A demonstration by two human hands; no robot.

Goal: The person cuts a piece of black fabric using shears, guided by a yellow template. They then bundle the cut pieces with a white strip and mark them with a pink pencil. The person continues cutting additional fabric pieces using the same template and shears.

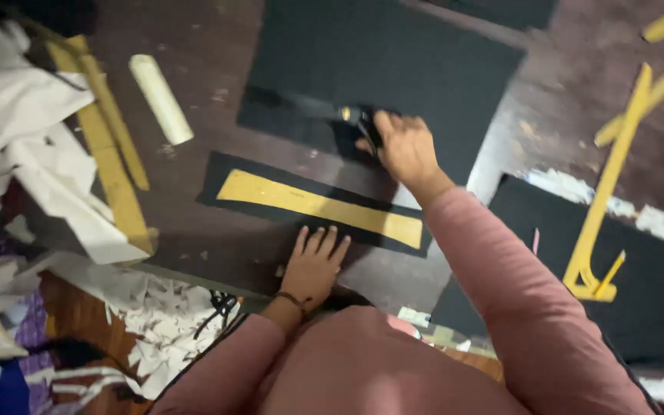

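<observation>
Nearest us, our left hand [314,265] lies flat with fingers spread on the desk [217,246], touching the black strip [224,173] under the yellow pattern [317,206], while farther off our right hand [405,147] grips scissors [324,114] on the black cloth [393,61].

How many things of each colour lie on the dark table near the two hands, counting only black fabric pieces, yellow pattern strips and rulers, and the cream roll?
Black fabric pieces: 3
Yellow strips and rulers: 6
Cream roll: 1
Total: 10

The left hand presses flat on the table; the right hand grips scissors.
</observation>
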